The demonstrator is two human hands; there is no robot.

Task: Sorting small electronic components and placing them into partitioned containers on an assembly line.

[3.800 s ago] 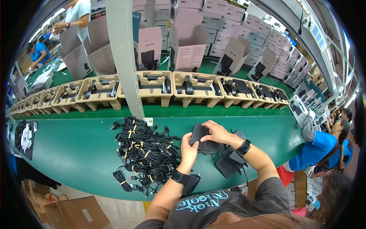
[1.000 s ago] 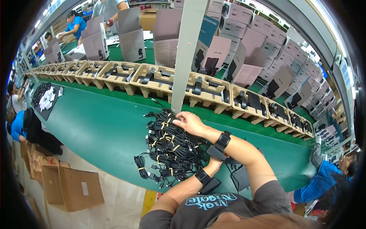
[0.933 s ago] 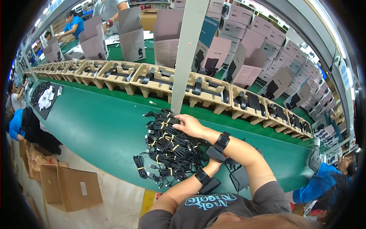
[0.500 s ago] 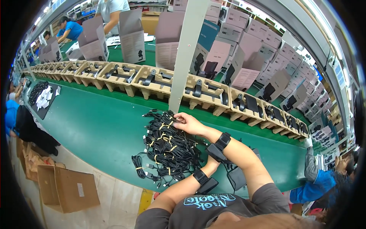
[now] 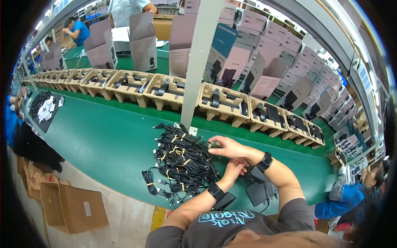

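A big heap of black cables [image 5: 178,157], bundled with pale yellow ties, lies on the green bench in front of me. At its right edge is my right hand [image 5: 227,149], with thumb and fingers closed on a dark cable bundle. Nearer to me, my left hand [image 5: 236,168] has its fingers pressed together; what they hold is hidden. Just right of that hand, flat black boxes [image 5: 257,192] with thin cords rest on the bench, partly covered by my right wrist. One small tied cable bundle [image 5: 149,182] sits at the heap's near left.
Beyond the bench runs a row of moulded cardboard trays [image 5: 225,102] with black parts inside. A pale upright post [image 5: 194,82] rises behind the heap. Cartons [image 5: 142,45] stand past the trays. An open brown box [image 5: 74,206] is on the floor at left. Co-workers are at both sides.
My right hand has left the top of the heap, moving right and nearer to me, beside my left hand. A gap has opened between trays by the post; the right-hand trays have shifted left.
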